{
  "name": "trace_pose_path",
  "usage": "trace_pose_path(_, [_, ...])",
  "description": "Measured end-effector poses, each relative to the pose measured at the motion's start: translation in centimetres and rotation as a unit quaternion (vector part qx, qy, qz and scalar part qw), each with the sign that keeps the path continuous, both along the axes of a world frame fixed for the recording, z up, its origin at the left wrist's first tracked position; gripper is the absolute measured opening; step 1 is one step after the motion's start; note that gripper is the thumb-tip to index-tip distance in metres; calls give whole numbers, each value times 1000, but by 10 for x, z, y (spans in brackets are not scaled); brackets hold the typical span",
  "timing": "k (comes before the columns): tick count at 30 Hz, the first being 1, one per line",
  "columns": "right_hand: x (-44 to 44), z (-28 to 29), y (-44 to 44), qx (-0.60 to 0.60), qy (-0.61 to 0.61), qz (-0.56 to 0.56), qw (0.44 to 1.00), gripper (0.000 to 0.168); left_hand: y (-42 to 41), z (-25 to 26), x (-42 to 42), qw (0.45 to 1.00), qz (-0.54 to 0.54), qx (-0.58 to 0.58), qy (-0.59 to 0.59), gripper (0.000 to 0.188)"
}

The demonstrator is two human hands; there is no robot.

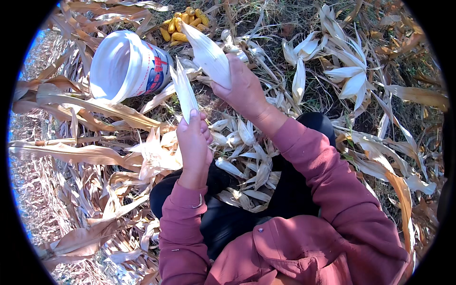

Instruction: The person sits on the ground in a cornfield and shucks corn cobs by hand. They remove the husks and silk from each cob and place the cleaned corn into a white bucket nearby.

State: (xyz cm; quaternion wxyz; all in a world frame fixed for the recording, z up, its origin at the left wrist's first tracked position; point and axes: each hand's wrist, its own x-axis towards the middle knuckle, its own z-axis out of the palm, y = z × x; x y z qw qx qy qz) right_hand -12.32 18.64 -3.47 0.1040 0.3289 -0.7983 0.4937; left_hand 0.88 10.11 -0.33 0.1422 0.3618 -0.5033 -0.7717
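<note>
My right hand (245, 85) is closed around the lower end of a broad, pale corn husk (208, 53), its tip slanting up and left. Whether a cob is inside it I cannot tell. Lower and to the left, my left hand (194, 142) pinches a narrower pointed piece of husk (185, 94) under its thumb, tip upward. The two pieces are apart. Between my bent legs lies a heap of dry husks (258, 167). Beyond the hands, bare yellow corn cobs (178, 26) are piled on the ground.
A white plastic bucket (130, 92) with red and blue print lies tipped on its side at upper left, its mouth facing left. Dry corn stalks and leaves (89, 110) cover the left side. Opened husks (352, 78) lie on the grass at upper right.
</note>
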Motion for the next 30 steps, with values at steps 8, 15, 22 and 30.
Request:
trace_pose_path(8, [-10,4,4,-234,-498,174,817,54,-23,-57,24,917,-256,-233,-196,65])
trace_pose_path(15, [19,2,3,-195,-583,326,718,53,-22,-28,-4,995,-73,30,65,56])
trace_pose_path(22, [38,-12,-9,-148,-646,301,685,48,-31,-24,-5,993,-25,-2,118,37])
trace_pose_path(30, [42,-14,-9,-113,-621,286,721,52,-32,-29,-4,992,13,8,124,40])
